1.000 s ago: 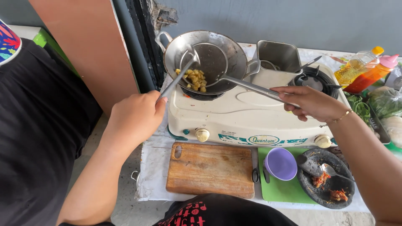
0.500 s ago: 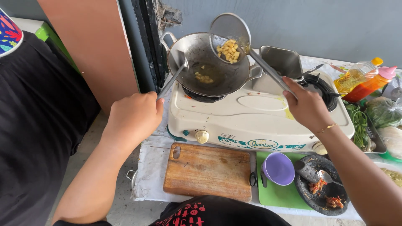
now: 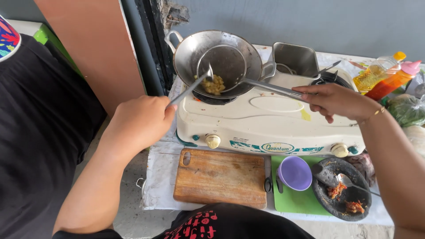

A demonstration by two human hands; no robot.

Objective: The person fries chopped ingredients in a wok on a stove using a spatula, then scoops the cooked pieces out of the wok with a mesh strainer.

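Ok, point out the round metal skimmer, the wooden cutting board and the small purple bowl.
round metal skimmer (image 3: 226, 66), head view, mesh centre.
wooden cutting board (image 3: 221, 178), head view, middle of top face.
small purple bowl (image 3: 294, 172), head view, inside of bowl.

a: how's the left hand (image 3: 139, 121)?
b: fisted, knuckles up, forearm reaching in from the lower left, fingers curled tight.
a: and the right hand (image 3: 336, 101)?
b: reaching in from the right, palm down, fingers pinched closed, wrist straight, a thin bracelet on it.
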